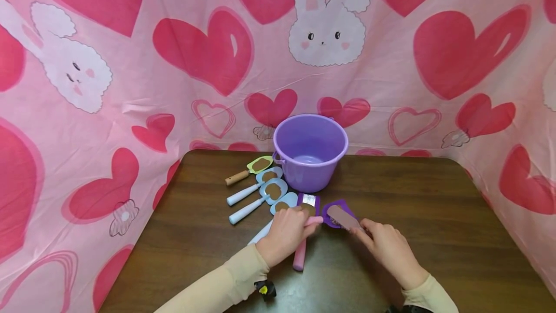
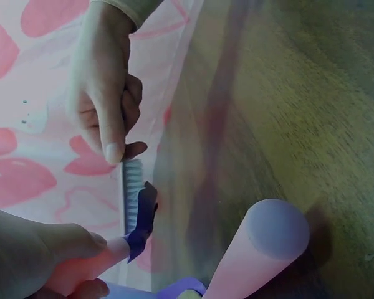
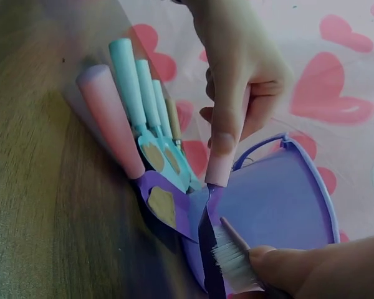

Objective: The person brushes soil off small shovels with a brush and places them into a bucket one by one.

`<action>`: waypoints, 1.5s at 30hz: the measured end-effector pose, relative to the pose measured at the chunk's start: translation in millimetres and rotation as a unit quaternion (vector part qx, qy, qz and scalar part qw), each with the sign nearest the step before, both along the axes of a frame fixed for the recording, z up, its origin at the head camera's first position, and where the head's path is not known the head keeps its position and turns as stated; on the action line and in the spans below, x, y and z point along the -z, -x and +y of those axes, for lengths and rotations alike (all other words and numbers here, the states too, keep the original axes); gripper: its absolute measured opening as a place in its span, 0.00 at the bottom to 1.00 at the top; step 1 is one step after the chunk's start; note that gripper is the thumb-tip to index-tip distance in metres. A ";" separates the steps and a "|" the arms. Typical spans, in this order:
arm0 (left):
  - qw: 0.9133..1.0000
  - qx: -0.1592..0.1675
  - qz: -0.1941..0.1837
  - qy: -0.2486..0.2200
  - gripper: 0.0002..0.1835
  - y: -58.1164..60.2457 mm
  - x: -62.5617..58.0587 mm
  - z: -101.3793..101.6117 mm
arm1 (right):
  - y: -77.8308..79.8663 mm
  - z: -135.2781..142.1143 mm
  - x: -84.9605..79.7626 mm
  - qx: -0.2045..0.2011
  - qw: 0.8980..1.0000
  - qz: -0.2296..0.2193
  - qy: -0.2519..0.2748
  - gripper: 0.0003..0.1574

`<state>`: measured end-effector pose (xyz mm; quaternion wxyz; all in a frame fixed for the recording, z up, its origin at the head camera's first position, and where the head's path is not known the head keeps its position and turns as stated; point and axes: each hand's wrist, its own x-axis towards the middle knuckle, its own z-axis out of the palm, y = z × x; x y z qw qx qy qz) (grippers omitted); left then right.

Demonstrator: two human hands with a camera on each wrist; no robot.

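My left hand [image 1: 284, 235] grips the pink handle of a toy trowel [image 3: 219, 159] with a purple blade, held up over the table. In my right hand [image 1: 393, 250] is a flat-backed brush [image 1: 343, 217], pinched near its end. Its pale bristles [image 3: 232, 258] press against the trowel's blade in the right wrist view. Under my left hand lies a second pink-handled trowel [image 1: 299, 256], with a brown patch on its purple blade in the right wrist view. My left hand partly covers a light blue trowel [image 1: 284, 202] beside it.
A purple bucket [image 1: 310, 177] stands at the back of the brown table [image 1: 434, 197]. Left of it lie two more light blue trowels [image 1: 248, 211] and a green one [image 1: 236, 178] with a wooden handle, brown patches on their blades. A pink heart-print cloth [image 1: 260, 62] hangs behind.
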<state>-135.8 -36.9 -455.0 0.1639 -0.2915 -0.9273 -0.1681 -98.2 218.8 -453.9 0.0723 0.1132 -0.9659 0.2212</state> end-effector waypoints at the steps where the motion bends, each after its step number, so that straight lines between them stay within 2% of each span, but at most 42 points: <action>1: 1.000 0.001 -0.005 -0.001 0.20 -0.1 0.0 -0.3 | 0.0 0.0 0.0 0.002 1.000 -0.001 0.001 0.18; 7: 0.999 0.008 -0.038 -0.012 0.19 -0.3 0.7 -1.4 | -0.2 -0.9 -0.1 0.022 1.000 -0.017 0.011 0.15; 13: 0.999 0.016 -0.040 -0.007 0.15 1.9 0.5 -0.1 | 1.6 -2.7 -3.0 0.037 0.999 -0.017 0.013 0.16; 17: 0.999 0.013 -0.041 -0.006 0.13 3.7 -1.2 0.0 | 1.0 -4.6 -4.8 0.041 0.999 0.017 0.008 0.14; 21: 0.999 0.010 -0.046 -0.009 0.14 5.6 -2.4 -1.0 | 0.6 -5.8 -3.4 0.021 0.999 0.050 0.007 0.14; 26: 0.999 0.015 -0.044 -0.015 0.16 6.1 -3.6 -2.2 | 0.8 -6.5 0.2 -0.003 0.999 0.034 0.002 0.15; 38: 0.998 0.009 -0.051 -0.020 0.16 6.3 -2.6 -1.7 | 1.0 -4.9 1.3 0.051 0.999 0.010 0.009 0.17; 42: 0.998 0.010 -0.052 -0.017 0.14 6.9 -2.7 -1.8 | 2.2 -2.7 1.4 0.055 0.998 0.037 0.005 0.18; 45: 0.999 0.009 -0.043 -0.012 0.14 7.9 -3.4 -2.4 | 3.3 -2.0 1.7 0.034 0.997 0.063 0.006 0.15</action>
